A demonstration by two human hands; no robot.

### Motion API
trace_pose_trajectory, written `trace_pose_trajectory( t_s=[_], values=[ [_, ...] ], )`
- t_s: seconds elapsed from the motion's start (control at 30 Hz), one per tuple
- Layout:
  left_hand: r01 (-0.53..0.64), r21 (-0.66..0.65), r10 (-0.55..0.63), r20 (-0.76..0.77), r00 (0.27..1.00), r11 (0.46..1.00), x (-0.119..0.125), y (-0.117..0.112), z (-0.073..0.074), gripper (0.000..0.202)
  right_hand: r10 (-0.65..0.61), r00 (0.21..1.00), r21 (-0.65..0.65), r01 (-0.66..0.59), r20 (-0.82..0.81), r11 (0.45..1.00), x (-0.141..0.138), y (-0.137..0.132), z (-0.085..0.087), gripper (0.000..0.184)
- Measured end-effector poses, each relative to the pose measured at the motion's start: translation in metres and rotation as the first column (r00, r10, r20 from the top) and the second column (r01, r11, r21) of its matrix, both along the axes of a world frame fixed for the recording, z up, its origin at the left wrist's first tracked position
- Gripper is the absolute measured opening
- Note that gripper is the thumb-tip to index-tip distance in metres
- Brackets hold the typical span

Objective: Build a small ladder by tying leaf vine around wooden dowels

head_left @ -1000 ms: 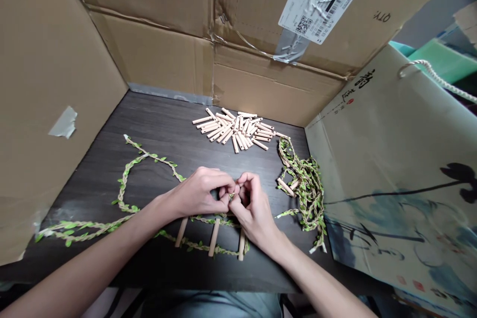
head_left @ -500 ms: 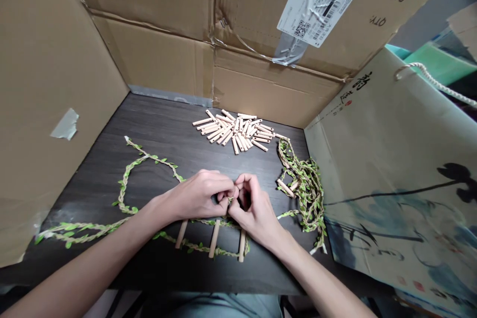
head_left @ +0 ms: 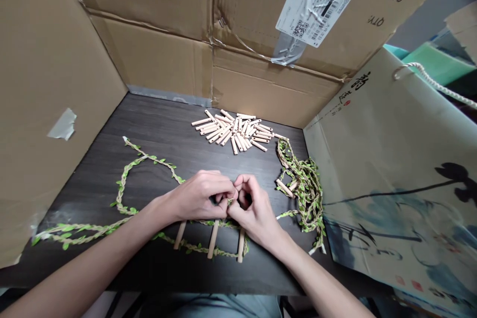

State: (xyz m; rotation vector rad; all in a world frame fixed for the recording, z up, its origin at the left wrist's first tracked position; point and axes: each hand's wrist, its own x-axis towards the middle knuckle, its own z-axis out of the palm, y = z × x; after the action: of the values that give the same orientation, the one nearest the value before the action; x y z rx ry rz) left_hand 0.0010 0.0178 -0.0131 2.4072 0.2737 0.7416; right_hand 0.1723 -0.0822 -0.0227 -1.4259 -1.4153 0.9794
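My left hand (head_left: 199, 196) and my right hand (head_left: 253, 208) meet fingertip to fingertip over a dark wooden table (head_left: 164, 129), both pinched on a leafy green twine (head_left: 128, 174). Below the hands, three short wooden sticks (head_left: 213, 238) hang between two strands of the twine like rungs. The twine runs off to the left in loops across the table. What sits between the fingertips is mostly hidden by the fingers.
A pile of several wooden sticks (head_left: 234, 131) lies at the back of the table. A tangled heap of leafy twine (head_left: 303, 189) with a stick in it lies right. Cardboard walls (head_left: 44, 84) enclose left and back; a printed paper bag (head_left: 395, 169) stands right.
Both hands stay pinched together on the twine with only small finger movements. The view shifted slightly.
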Motion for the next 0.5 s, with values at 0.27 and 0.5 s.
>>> trace_pose_trajectory(
  t_s=[0.27,0.5],
  values=[
    [-0.021,-0.055,0.020,-0.027,0.999,0.998,-0.003,0.004,0.000,0.019,0.004,0.996,0.026,-0.002,-0.086,1.000,0.003,0.003,-0.002,0.029],
    [0.000,-0.049,-0.003,-0.054,0.999,0.999,-0.003,0.004,-0.001,0.018,0.045,0.998,0.032,-0.046,0.034,0.998,0.009,0.006,0.009,0.028]
  ],
)
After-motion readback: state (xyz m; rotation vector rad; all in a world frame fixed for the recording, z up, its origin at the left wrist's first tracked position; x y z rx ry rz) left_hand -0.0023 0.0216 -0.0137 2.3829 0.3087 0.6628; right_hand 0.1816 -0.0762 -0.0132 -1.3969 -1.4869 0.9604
